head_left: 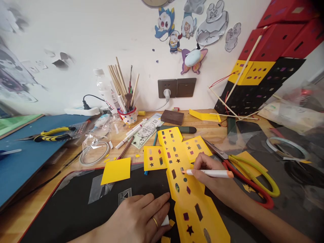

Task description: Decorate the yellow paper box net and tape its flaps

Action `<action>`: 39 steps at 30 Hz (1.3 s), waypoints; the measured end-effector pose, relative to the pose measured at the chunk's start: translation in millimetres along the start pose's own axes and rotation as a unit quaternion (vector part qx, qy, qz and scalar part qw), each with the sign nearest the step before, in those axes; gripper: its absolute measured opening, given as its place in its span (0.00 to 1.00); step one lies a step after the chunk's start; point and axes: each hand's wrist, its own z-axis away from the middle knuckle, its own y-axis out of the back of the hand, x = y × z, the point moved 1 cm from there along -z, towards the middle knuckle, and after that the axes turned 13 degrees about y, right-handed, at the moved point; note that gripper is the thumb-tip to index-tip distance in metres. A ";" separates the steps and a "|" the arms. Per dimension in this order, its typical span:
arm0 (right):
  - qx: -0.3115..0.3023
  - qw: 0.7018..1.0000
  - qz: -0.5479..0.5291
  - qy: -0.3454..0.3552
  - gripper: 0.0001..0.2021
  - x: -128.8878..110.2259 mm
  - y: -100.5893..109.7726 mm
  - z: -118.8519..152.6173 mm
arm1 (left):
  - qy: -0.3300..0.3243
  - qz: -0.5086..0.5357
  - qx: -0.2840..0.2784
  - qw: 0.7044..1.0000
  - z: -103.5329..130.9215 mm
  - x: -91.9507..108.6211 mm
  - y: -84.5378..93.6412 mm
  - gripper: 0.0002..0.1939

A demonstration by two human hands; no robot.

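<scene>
My right hand (212, 179) grips a white marker (215, 173) with an orange tip and end. The tip touches or hovers just over a cut-out cross-shaped yellow card (192, 189), beside a small rectangular hole. Stars, diamonds, ovals and rectangles are cut through the card. My left hand (141, 216), with a ring on one finger, rests on the black mat (76, 202); its fingertips are at the card's left edge. A small white object (165, 221) shows between its fingers and thumb, mostly hidden. Under the left wrist side lies a clear stencil piece (125, 195).
Red-and-yellow-handled scissors (248, 172) lie right of my right hand. A yellow square (115, 171) lies left of the card. Behind are a stencil ruler (146, 131), a brush cup (128, 116) and a dark box (172, 117). Pliers (50, 134) lie on a blue board (37, 152). Stacked coloured boxes (258, 72) stand right.
</scene>
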 end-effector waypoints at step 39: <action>0.025 1.000 0.005 -0.010 0.11 0.8 0.8 0.1 | 0.001 -0.004 0.003 1.000 -0.6 -0.3 -1.3 0.13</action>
